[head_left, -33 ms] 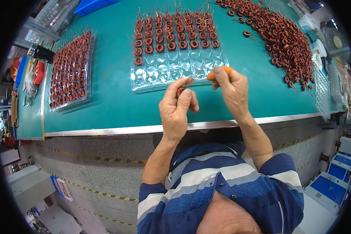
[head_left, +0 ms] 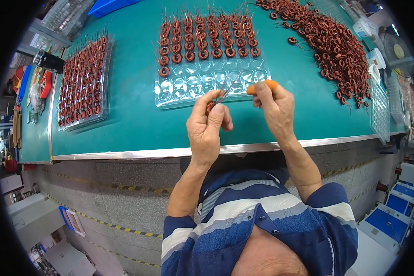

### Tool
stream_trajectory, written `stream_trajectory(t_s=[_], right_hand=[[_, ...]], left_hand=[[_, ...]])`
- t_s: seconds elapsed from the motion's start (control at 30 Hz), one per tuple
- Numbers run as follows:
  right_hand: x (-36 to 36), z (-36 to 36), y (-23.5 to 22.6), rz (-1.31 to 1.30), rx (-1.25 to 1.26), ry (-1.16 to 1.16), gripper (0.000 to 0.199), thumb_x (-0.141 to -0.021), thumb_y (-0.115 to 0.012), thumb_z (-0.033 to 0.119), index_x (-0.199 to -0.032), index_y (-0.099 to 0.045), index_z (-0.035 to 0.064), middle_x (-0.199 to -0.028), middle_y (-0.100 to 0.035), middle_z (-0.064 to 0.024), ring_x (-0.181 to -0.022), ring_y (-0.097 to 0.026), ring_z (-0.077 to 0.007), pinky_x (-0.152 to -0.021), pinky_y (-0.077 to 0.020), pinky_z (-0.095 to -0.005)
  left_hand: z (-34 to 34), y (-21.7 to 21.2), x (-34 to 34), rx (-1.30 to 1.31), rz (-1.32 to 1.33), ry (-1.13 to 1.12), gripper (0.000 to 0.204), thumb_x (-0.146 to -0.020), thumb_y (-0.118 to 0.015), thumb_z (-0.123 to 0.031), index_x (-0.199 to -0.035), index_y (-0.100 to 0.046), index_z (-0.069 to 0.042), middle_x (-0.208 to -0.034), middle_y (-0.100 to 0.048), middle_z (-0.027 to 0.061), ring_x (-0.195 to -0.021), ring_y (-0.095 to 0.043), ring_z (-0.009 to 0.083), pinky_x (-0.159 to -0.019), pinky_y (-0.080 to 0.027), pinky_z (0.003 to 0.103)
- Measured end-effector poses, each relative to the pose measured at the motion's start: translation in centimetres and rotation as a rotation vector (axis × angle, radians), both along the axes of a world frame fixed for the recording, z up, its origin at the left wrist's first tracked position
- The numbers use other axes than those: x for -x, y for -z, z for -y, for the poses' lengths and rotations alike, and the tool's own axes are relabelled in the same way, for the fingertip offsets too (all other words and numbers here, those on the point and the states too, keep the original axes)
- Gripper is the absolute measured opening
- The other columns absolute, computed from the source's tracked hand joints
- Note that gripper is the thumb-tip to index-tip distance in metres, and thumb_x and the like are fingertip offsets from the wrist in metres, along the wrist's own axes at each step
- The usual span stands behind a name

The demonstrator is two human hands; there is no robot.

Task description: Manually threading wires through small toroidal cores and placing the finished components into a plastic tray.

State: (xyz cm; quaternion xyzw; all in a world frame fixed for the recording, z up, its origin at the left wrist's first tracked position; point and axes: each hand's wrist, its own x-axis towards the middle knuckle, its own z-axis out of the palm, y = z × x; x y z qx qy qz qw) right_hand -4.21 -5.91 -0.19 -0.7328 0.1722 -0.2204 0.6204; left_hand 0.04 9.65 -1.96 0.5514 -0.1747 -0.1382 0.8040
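Observation:
Between the thumb and fingers of my left hand [head_left: 207,124] is a copper-wound ring coil [head_left: 210,108]. Its thin wire leads [head_left: 226,87] slant up toward the right. My right hand [head_left: 276,106] is closed round an orange-handled tool [head_left: 265,86], whose working end I cannot make out. A gap separates the tool from the coil. Just beyond both hands lies a clear plastic tray [head_left: 186,94] with round pockets. Rows of ring coils [head_left: 202,41] fill its far part, wires upright, and one coil [head_left: 163,72] starts the row nearest me.
A second tray [head_left: 106,99] full of coils lies on the left of the green table [head_left: 138,133]. At the right is a large heap of loose coils [head_left: 336,50], with clear trays [head_left: 380,112] beside it. A black cylinder [head_left: 48,62] and blue bin [head_left: 110,6] stand farther back.
The coil's wire leads now show plainly, pointing up and right from my left hand. My right hand has shifted slightly right with the orange-handled tool.

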Motion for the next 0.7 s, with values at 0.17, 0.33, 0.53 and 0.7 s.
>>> stream_trajectory(t_s=[0.17, 0.33, 0.53, 0.7], right_hand=[[0.3, -2.1, -1.0, 0.025, 0.12, -0.154, 0.024, -0.089, -0.068, 0.021, -0.086, -0.067, -0.0024, -0.066, -0.063, -0.0027, -0.059, -0.054, -0.0063, -0.052, -0.0428, -0.0241], [-0.4, -0.8, -2.2, -0.157, -0.234, -0.338, 0.028, -0.088, -0.068, 0.027, -0.082, -0.066, -0.0005, -0.063, -0.058, 0.0002, -0.055, -0.05, -0.005, -0.049, -0.0379, -0.0212], [-0.8, -0.5, -2.1, -0.237, -0.432, -0.468, 0.027, -0.087, -0.067, 0.029, -0.082, -0.065, 0.0033, -0.06, -0.054, 0.0028, -0.054, -0.047, -0.0039, -0.049, -0.0353, -0.0197], [-0.1, -1.7, -2.7, -0.182, -0.15, -0.396, 0.029, -0.085, -0.068, 0.028, -0.082, -0.065, -0.0009, -0.061, -0.057, 0.0, -0.055, -0.051, -0.0051, -0.049, -0.0391, -0.0218]], left_hand=[[0.0, 0.9, -0.8, -0.235, 0.258, -0.063, 0.032, -0.098, -0.051, -0.009, -0.127, -0.041, -0.001, -0.075, -0.055, 0.0058, -0.063, -0.052, 0.012, -0.057, -0.044, 0.025], [-2.4, -0.8, -2.9, -0.456, 0.677, 0.137, 0.034, -0.093, -0.058, -0.013, -0.123, -0.042, -0.004, -0.088, -0.059, 0.019, -0.075, -0.062, 0.0355, -0.063, -0.049, 0.039], [-4.1, -3.6, -4.3, -0.582, 0.814, 0.397, 0.033, -0.089, -0.062, -0.013, -0.115, -0.046, -0.002, -0.09, -0.056, 0.0178, -0.078, -0.06, 0.0355, -0.067, -0.049, 0.043], [-4.6, -4.4, -4.7, -0.683, 0.969, 0.369, 0.032, -0.087, -0.066, -0.014, -0.11, -0.047, -0.001, -0.088, -0.055, 0.0151, -0.077, -0.061, 0.0326, -0.067, -0.05, 0.04]])
